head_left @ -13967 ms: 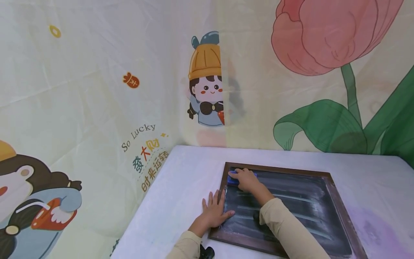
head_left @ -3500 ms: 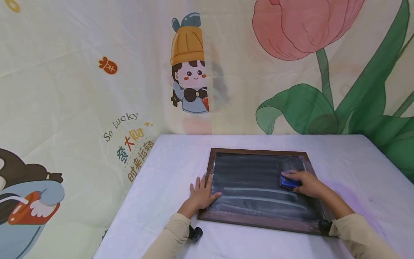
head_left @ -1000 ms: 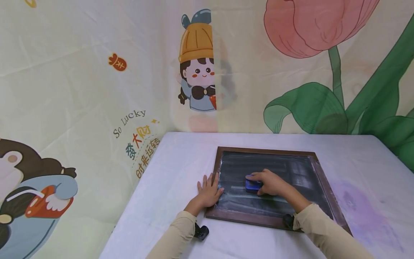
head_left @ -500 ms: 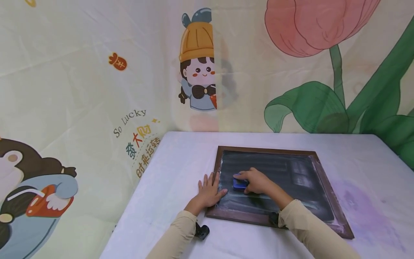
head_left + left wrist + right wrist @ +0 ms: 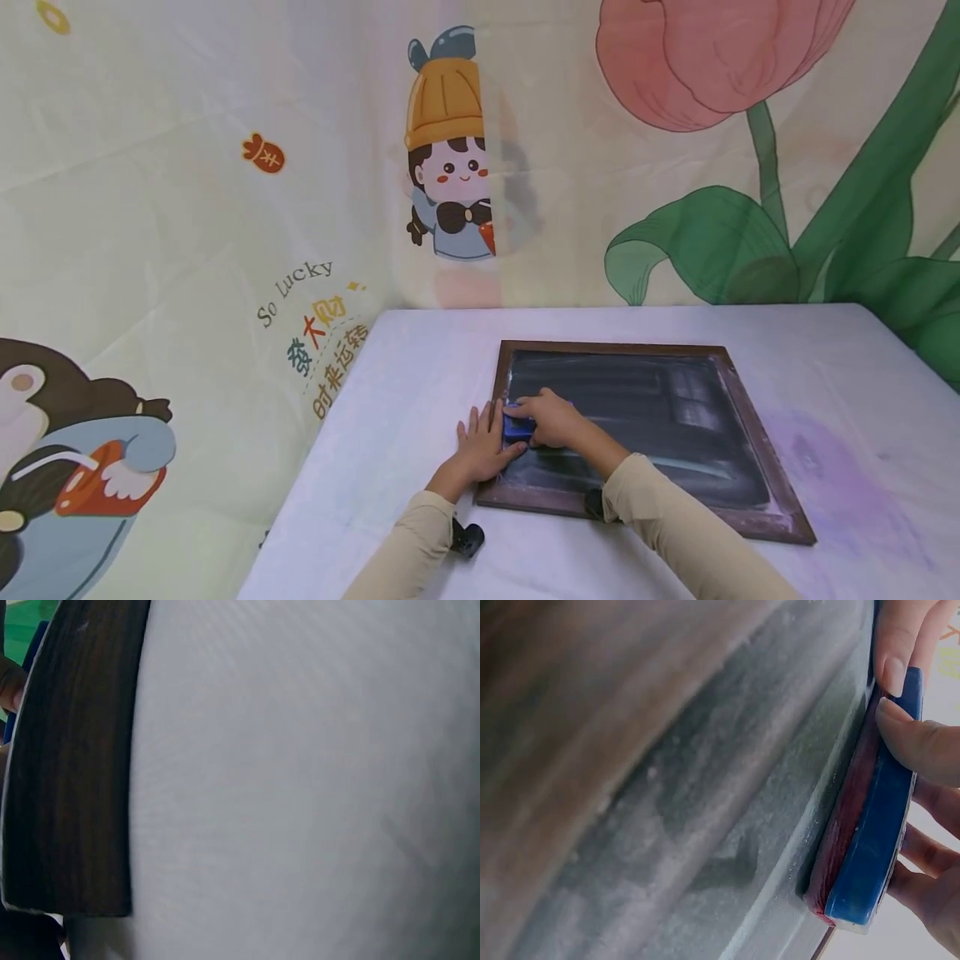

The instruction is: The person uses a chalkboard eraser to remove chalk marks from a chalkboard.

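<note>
A small blackboard (image 5: 637, 400) in a brown wooden frame lies on the table, with faint chalk smears and pale streaks at its lower right. My right hand (image 5: 557, 421) grips a blue blackboard eraser (image 5: 517, 428) near the board's left side. In the right wrist view, the eraser (image 5: 874, 832) shows a dark red felt face against the board, thumb on one side and fingers on the other. My left hand (image 5: 476, 450) rests on the frame's left edge with fingers spread, its thumb close to the eraser. The left wrist view shows mostly the frame (image 5: 79, 765) and white cloth.
A white cloth covers the table (image 5: 420, 367), with a purple stain (image 5: 840, 483) to the right of the board. Black wrist cameras (image 5: 468, 540) are on both wrists. Printed cloth walls (image 5: 555, 275) stand behind and at the left.
My right hand has slid the eraser leftward across the board to beside my left hand. Fewer chalk streaks show than in the oldest frames. My left hand has stayed on the frame.
</note>
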